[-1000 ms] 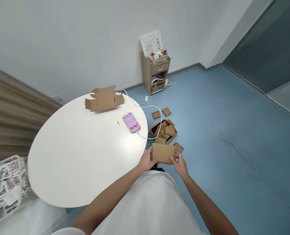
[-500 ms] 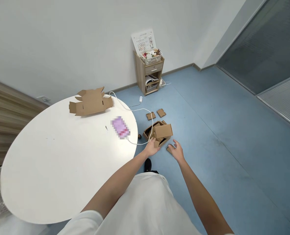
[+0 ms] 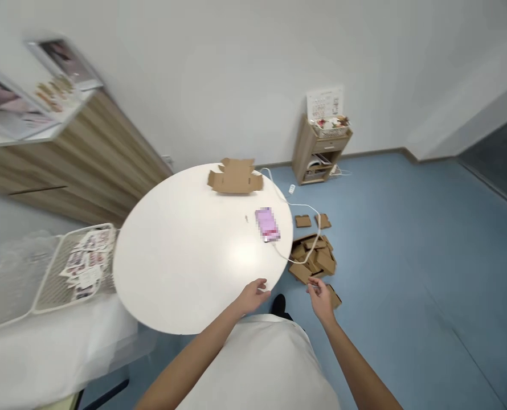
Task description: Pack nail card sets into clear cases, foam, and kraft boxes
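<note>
My left hand (image 3: 253,296) is over the near right edge of the white round table (image 3: 172,245), empty, with fingers apart and slightly curled. My right hand (image 3: 321,296) is in the air past the table edge, also open and holding nothing. Just beyond it on the floor stands an open carton (image 3: 299,272) heaped with several small brown cardboard boxes (image 3: 325,261). One flat box (image 3: 334,296) lies beside the right hand, partly covered by it. Across the table rests an unfolded cardboard box (image 3: 236,177).
A blurred purple phone-like item (image 3: 267,224) with a white cable (image 3: 305,205) lies on the table. The cable loops over the carton. Two flat boxes (image 3: 303,221) lie on the floor behind it. A small cabinet (image 3: 302,151) stands by the wall; white baskets (image 3: 50,262) are at left.
My view has swung left, bringing the baskets and a wooden counter into sight. Both hands have drawn back from the carton, the left toward the table. The box atop the heap now sits lower.
</note>
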Demonstrator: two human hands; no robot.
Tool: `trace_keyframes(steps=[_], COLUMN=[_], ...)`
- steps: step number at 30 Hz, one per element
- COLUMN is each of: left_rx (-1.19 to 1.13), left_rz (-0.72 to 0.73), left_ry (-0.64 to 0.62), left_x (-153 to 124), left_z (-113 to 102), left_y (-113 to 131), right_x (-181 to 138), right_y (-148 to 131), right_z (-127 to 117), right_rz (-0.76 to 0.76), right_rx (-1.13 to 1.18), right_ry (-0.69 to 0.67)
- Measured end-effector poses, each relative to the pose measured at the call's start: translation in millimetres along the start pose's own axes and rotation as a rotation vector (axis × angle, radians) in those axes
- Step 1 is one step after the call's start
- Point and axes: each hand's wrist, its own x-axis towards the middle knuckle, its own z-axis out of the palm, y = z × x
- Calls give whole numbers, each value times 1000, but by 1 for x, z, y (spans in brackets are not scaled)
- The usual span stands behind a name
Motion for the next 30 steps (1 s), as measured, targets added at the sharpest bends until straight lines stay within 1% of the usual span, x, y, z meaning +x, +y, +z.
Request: trace_keyframes(steps=[3, 6, 10, 12, 14, 16, 18, 20, 24, 27, 30], left_rx=[26, 34, -3, -27, -57, -83, -107, -138, -168, -162, -175], left_rz=[49, 78, 65, 47, 32, -6, -64, -108, -171, -243, -285], left_ry=[107, 212, 394, 475, 513, 536, 570, 599, 594, 576, 593], left_x=[-33, -70, -117, -140, -161, -180, -195, -205, -213, -216, -221], left_z=[-38, -76, -119, -138, -155, -170, -183, -192, -203, -210, -220], left_y=[-19, -45, -90, -114, -135, -152, -165, -175, -189, -196, -201], right_x=[-7, -22, -59, -81, -101, -118, -129, -135, -132, -123, -116], right_y=[-25, -45, -67, -77, -88, -98, -107, -113, -118, -118, -118], right_z=[48, 105, 189, 228, 264, 295, 319, 337, 365, 385, 405], right_rz=[-96, -152, -172, -176, -182, -205, -239, -270, -302, -303, -301], right_rx=[17, -41, -158, -233, -303, -363, -420, -464, -497, -510, -511], right_ry=[-99, -257, -548, -662, -760, -864, -959, -1039, -1177, -1235, -1259])
